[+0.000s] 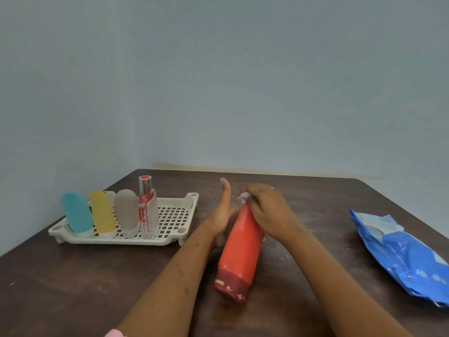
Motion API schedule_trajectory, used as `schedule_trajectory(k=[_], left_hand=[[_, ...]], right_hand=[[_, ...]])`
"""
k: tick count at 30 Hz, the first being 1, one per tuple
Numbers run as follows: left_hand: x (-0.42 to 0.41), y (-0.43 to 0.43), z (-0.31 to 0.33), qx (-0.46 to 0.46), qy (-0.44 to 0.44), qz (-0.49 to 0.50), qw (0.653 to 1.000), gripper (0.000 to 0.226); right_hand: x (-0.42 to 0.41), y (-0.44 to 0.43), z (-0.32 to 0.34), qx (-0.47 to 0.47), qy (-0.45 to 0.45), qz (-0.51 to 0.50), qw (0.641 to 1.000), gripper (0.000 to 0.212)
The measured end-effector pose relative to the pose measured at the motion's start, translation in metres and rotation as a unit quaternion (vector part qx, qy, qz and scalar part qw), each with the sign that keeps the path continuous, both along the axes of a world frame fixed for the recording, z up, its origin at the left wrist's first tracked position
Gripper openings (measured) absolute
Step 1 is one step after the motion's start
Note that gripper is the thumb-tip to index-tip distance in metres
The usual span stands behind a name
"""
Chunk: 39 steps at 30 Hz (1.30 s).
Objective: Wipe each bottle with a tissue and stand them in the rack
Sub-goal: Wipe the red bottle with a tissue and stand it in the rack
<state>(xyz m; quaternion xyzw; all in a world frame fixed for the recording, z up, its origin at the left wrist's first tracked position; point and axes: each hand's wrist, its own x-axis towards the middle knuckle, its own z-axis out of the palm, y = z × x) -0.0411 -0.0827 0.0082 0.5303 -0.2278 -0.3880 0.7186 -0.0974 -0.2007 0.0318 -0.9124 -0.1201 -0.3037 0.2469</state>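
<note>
Red plastic, glossy: red bottle (240,244) mid-table, held tilted off the table (73,288), dark-red cap end toward camera, narrow end pointing away. Wiping step in hand, prob. last bottle of the lot.

R hand (267,210) over the far end, fingers curled, pinching a white crumpled tissue (244,197) against the bottle tip. L hand (222,215) pressed to the bottle's left side, thumb straight up; rest of fingers hidden behind the bottle, so grip can't tell.

Rack (192,198) well apart to the left, 4 already standing in a row: teal bottle (76,214), yellow bottle (103,211), grey bottle (126,210), clear bottle (147,212) w/ red print and chrome cap. Right half of the grid free.

Next, by judgement: run tissue down the body to the cap, then turn bottle upright and stand it just right of the clear one. Needs a firm hold, since slick surface likely to slip; tall shape may tip on the open grid.

Textures: rack cream plastic lattice w/ raised rim; three soft-looking matte rounded bottles, cap down; table dark wood-tone, scuffed. Blue crinkly pack (408,254) at right, foil-like, lying flat.
</note>
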Motion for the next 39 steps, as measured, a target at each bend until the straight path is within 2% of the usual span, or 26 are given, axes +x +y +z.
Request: schedule_trajectory(k=[5, 11, 14, 17, 22, 27, 30, 32, 35, 39], left_hand=[[0.000, 0.002, 0.000, 0.045, -0.037, 0.049, 0.997, 0.100], [0.008, 0.001, -0.003, 0.065, -0.021, 0.057, 0.996, 0.104], [0.012, 0.001, 0.000, 0.083, 0.003, 0.052, 0.995, 0.102], [0.008, 0.001, 0.002, 0.074, 0.024, 0.047, 0.996, 0.111], [0.008, 0.000, -0.004, 0.051, -0.029, 0.045, 0.997, 0.097], [0.006, 0.002, -0.001, 0.066, -0.040, -0.058, 0.995, 0.112], [0.012, 0.001, -0.003, 0.074, -0.037, -0.078, 0.993, 0.113], [0.009, -0.001, -0.002, 0.062, -0.032, -0.053, 0.996, 0.110], [0.014, -0.002, -0.005, 0.041, -0.006, 0.035, 0.999, 0.091], [0.016, 0.001, -0.003, 0.034, 0.050, 0.074, 0.995, 0.101]], right_hand=[[-0.006, 0.011, -0.001, -0.096, 0.020, 0.017, 0.995, 0.015], [-0.025, 0.020, 0.001, -0.056, 0.050, 0.083, 0.994, 0.017], [-0.037, 0.026, -0.001, -0.071, 0.053, 0.135, 0.987, 0.022], [-0.042, 0.022, -0.003, -0.094, 0.023, 0.172, 0.980, 0.027], [-0.025, 0.005, -0.011, -0.068, -0.017, 0.089, 0.994, 0.022], [-0.008, -0.010, -0.016, 0.015, -0.002, -0.033, 0.999, 0.019], [-0.007, -0.008, -0.018, 0.026, 0.009, -0.058, 0.998, 0.022], [-0.008, -0.003, -0.019, 0.009, -0.004, -0.058, 0.998, 0.022], [-0.017, 0.010, -0.020, -0.001, -0.014, -0.007, 1.000, 0.021], [-0.032, 0.025, -0.017, -0.035, 0.005, 0.074, 0.997, 0.020]])
